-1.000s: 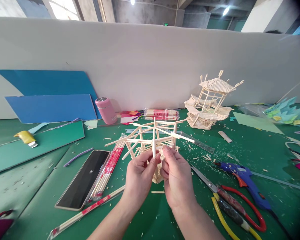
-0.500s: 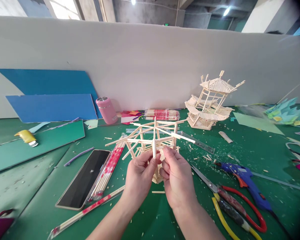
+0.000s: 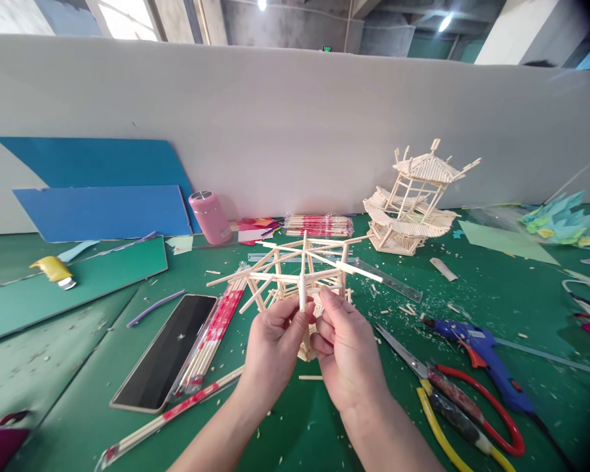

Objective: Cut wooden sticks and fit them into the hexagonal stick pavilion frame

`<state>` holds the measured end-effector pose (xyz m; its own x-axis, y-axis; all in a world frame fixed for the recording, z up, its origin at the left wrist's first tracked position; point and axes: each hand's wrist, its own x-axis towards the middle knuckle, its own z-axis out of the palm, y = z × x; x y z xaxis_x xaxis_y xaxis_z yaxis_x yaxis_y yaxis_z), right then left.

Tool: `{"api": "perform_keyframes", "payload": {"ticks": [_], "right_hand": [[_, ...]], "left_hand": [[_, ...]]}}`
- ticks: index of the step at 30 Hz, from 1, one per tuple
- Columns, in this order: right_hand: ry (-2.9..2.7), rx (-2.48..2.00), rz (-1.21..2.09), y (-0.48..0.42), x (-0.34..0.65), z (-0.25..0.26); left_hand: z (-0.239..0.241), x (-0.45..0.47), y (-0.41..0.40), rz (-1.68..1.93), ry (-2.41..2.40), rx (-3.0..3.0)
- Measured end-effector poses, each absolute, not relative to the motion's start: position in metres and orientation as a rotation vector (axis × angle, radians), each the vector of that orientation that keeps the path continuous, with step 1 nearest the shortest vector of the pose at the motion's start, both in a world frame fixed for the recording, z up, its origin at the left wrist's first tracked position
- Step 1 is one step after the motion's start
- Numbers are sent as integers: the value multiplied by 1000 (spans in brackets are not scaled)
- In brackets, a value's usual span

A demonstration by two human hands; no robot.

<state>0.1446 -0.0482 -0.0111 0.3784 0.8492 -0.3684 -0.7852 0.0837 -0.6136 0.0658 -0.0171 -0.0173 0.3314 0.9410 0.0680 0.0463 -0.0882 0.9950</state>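
A model pavilion frame point(image 3: 275, 278) of thin wooden sticks stands in front of me, its roof sticks spreading out from a raised centre. My left hand point(image 3: 278, 334) is closed, thumb and fingers pinching the lower end of the roof stick that points toward me. Right beside it my right hand point(image 3: 349, 347) is closed too, its thumb and fingertips pressed together next to that stick. What lies between the right fingers is hidden. The lower front of the frame is partly behind both hands. A short loose stick point(image 3: 311, 377) lies on the table below them.
Scissors point(image 3: 423, 373), pliers with red and yellow handles point(image 3: 476, 419) and a blue glue gun point(image 3: 491, 360) lie right. A phone point(image 3: 167, 354) and packed sticks point(image 3: 221, 321) lie left. Behind stand a pink flask point(image 3: 210, 219) and another stick pavilion point(image 3: 413, 203).
Both hands have stayed almost in place at the front roof stick, with only a tiny shift to the left. The frame and the things around it look the same.
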Motion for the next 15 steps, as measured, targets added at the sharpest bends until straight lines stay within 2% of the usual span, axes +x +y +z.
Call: {"api": "perform_keyframes", "payload": {"ticks": [15], "right_hand": [[-80,-843,1235,-49,141,-11]], "left_hand": [[-17,63,-16,945,991,1502]]}}
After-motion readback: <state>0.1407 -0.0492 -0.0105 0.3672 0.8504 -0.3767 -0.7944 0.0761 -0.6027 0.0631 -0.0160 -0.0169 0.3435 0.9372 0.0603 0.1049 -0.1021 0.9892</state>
